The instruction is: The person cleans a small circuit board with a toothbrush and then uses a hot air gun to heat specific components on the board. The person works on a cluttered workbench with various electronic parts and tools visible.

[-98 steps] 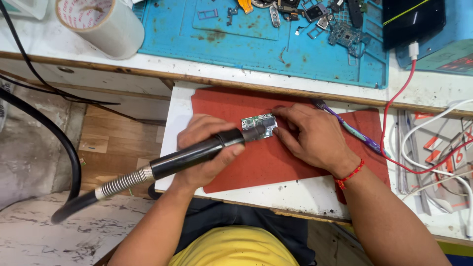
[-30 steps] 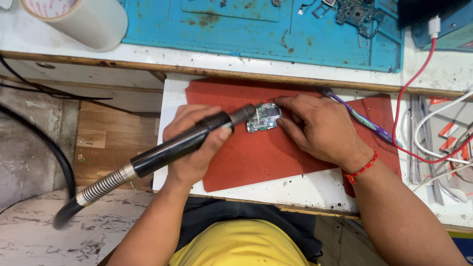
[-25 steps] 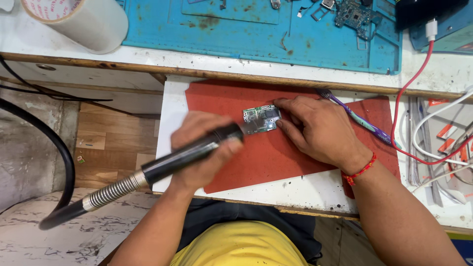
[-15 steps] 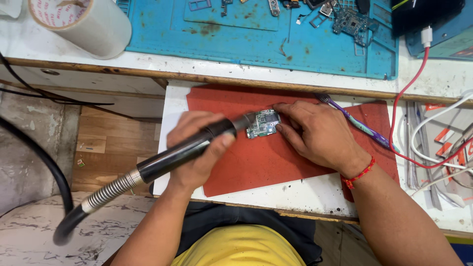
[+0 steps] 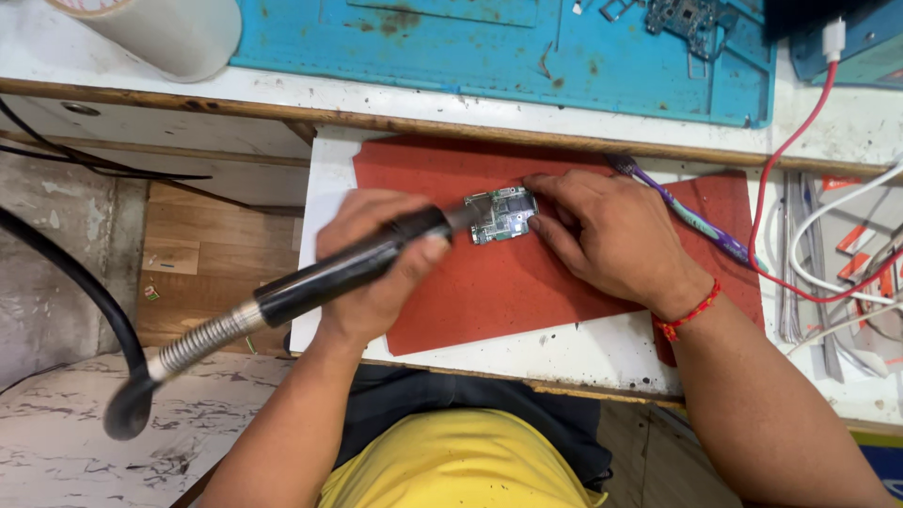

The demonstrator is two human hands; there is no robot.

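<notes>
Two hands are working together at the middle of the bench. The left hand (image 5: 376,259) is wrapping closed around a black rotary-tool handpiece (image 5: 348,273), gripping it like a thick pen, while the right hand (image 5: 602,235) is lying flat with its fingers narrowed onto the edge of a small circuit board (image 5: 500,213), pinning it down. Compared with half a second ago, the handpiece is sitting at a slightly shallower angle and its tip is now meeting the board's left edge; the board itself is staying in the same spot, so the contact work on it seems to be continuing rather than ending. That board is lying flat on a red work mat (image 5: 489,301), near the mat's upper middle, and is showing a greenish face crowded with silvery shields and tiny parts; finer detail is too small to tell. Trailing from the handpiece, a sprung metal neck and black flexible shaft (image 5: 85,301) are curving off to the left. Just beyond the right hand a purple toothbrush (image 5: 687,212) is resting across the mat's far corner. Further out are a blue repair mat (image 5: 470,47), a red cable (image 5: 781,160) and a large tape roll (image 5: 165,28).
</notes>
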